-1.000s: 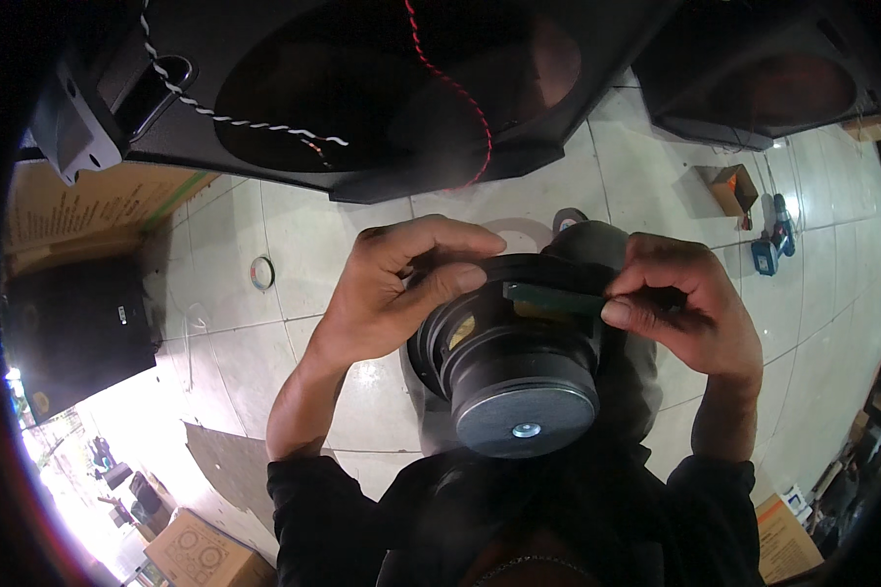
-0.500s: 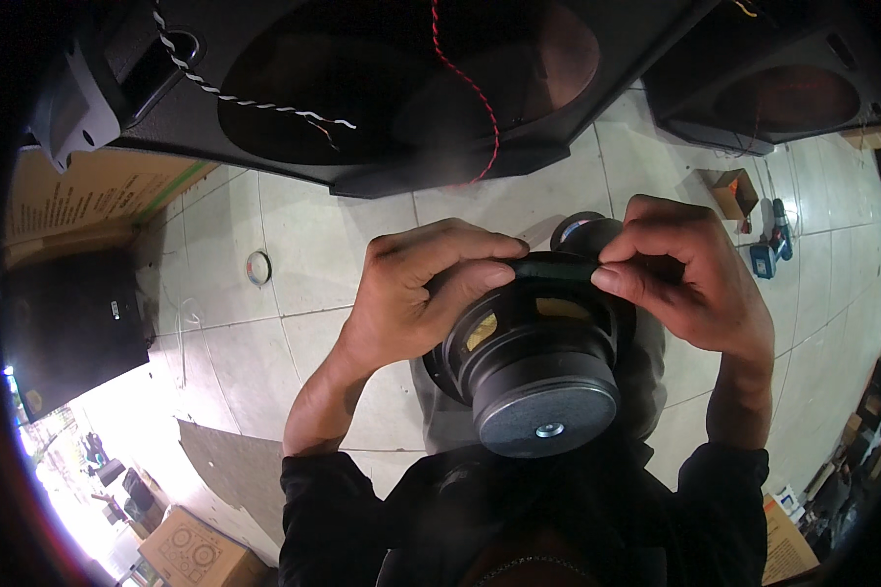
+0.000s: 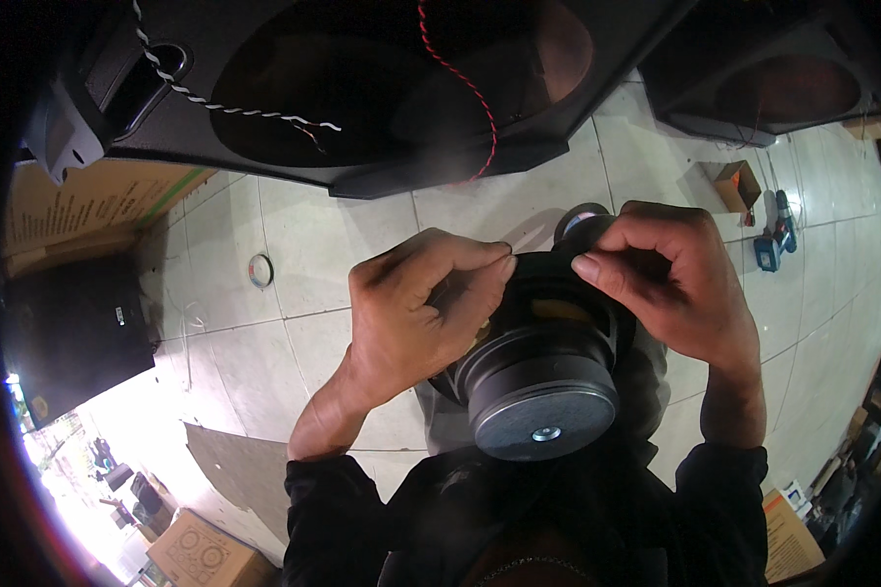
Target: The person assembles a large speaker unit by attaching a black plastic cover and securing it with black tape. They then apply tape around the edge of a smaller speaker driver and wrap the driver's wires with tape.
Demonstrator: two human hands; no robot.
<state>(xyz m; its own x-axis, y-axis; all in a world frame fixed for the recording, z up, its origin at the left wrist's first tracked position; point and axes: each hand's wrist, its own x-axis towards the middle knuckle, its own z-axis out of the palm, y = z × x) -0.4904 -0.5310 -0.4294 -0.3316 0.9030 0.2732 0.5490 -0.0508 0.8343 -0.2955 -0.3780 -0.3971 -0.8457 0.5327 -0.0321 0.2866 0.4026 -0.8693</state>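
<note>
White floor tiles (image 3: 333, 225) are extending beneath a dark cabinet (image 3: 440, 177). Since half a second ago, the left hand (image 3: 411, 298) has been turning inward and is now mostly covering the left frame opening (image 3: 481, 334) of the loudspeaker driver (image 3: 538, 367); handling is apparently continuing at the far edge. Fingers of the left hand and right hand (image 3: 680, 284) are pinching thumb-to-index there; what they are gripping cannot be told. Black-framed, the driver is resting before the torso, its round grey magnet (image 3: 509, 435) facing the wearer.
</note>
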